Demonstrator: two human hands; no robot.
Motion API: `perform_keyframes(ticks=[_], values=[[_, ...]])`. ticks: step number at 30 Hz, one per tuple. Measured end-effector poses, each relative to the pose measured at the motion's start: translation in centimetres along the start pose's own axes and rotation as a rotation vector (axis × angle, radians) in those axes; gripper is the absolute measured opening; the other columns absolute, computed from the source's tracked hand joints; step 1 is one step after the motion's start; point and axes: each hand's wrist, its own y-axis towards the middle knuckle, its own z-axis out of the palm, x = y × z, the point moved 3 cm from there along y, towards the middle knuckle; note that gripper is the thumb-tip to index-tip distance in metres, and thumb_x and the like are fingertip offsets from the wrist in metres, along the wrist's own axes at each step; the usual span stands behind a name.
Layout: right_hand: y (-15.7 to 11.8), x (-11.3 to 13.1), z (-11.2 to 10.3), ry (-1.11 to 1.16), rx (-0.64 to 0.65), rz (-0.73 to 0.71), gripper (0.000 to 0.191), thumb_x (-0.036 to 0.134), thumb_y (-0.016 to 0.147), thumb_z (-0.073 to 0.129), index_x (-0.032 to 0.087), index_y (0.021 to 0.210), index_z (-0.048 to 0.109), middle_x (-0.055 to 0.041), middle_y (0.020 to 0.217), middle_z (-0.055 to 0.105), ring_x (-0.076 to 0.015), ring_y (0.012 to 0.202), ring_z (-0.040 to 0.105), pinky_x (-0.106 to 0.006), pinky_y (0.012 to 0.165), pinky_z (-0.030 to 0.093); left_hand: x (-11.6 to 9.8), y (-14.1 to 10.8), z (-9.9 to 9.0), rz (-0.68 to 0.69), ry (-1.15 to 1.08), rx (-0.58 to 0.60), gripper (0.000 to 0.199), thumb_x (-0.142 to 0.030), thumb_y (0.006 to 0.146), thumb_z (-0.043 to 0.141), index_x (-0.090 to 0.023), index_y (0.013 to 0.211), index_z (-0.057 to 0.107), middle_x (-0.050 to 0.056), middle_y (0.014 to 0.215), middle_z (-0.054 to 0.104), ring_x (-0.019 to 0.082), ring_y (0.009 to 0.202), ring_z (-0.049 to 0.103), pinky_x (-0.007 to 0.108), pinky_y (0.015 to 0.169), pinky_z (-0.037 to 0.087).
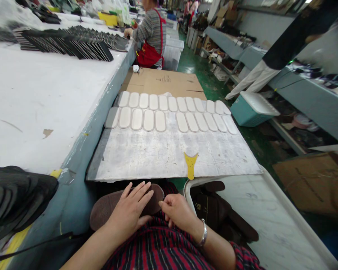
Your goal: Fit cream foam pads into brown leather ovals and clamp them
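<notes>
A long brown shoe sole piece (108,205) with rounded ends lies across my lap, below the front edge of the table. My left hand (132,208) rests on top of it, fingers stretched out and slightly spread. At its right end, my right hand (177,210) is closed, thumb and forefinger pinched together at the rim. Whatever sits between those fingertips is too small or hidden to make out. On the table just beyond is a yellow Y-shaped piece (190,165), flat near the front edge.
Two rows of pale oval pads (149,120) lie on the white board (146,153). At right, a white bin (273,210) holds dark brown pieces. Black sole pieces (17,198) are stacked at left. Another person (152,30) works at the long table; cardboard (169,80) lies between us.
</notes>
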Motion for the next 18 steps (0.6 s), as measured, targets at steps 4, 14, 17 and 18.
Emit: perform_keyframes(ticks=[4, 14, 17, 18], values=[[0.0, 0.0, -0.1, -0.016, 0.005, 0.011, 0.028, 0.038, 0.082, 0.045, 0.017, 0.063, 0.051, 0.004, 0.046, 0.053, -0.0068, 0.032, 0.048, -0.014, 0.029, 0.03, -0.3, 0.3, 0.2, 0.048, 0.034, -0.014, 0.06, -0.034, 0.069, 0.068, -0.028, 0.125, 0.047, 0.011, 0.138, 0.042, 0.03, 0.125, 0.038, 0.054, 0.102, 0.027], [0.5, -0.3, -0.8, -0.224, 0.005, -0.012, 0.035, 0.046, 0.082, 0.045, 0.018, 0.062, 0.051, 0.0027, 0.045, 0.052, -0.01, 0.034, 0.052, -0.016, 0.029, 0.03, -3.1, -0.5, 0.6, 0.05, 0.089, -0.302, 0.031, -0.02, 0.085, 0.044, -0.022, 0.113, 0.058, 0.006, 0.115, 0.061, 0.023, 0.108, 0.05, 0.041, 0.096, 0.036], [0.4, 0.0, -1.8, -0.306, -0.026, -0.024, 0.033, 0.048, 0.08, 0.051, 0.018, 0.064, 0.051, 0.0031, 0.047, 0.052, -0.0102, 0.036, 0.052, -0.018, 0.032, 0.031, -3.3, -1.6, 0.7, 0.115, 0.028, -0.345, 0.037, -0.011, 0.084, 0.036, -0.019, 0.114, 0.057, 0.006, 0.105, 0.064, 0.02, 0.096, 0.053, 0.035, 0.086, 0.041], [0.4, 0.3, -2.2, -0.348, -0.055, -0.06, 0.031, 0.047, 0.078, 0.054, 0.018, 0.066, 0.051, 0.003, 0.048, 0.053, -0.0104, 0.039, 0.052, -0.019, 0.035, 0.034, -3.3, -1.9, 0.7, 0.131, 0.003, -0.348, 0.037, -0.011, 0.084, 0.036, -0.018, 0.114, 0.057, 0.006, 0.104, 0.064, 0.02, 0.095, 0.052, 0.034, 0.085, 0.042]])
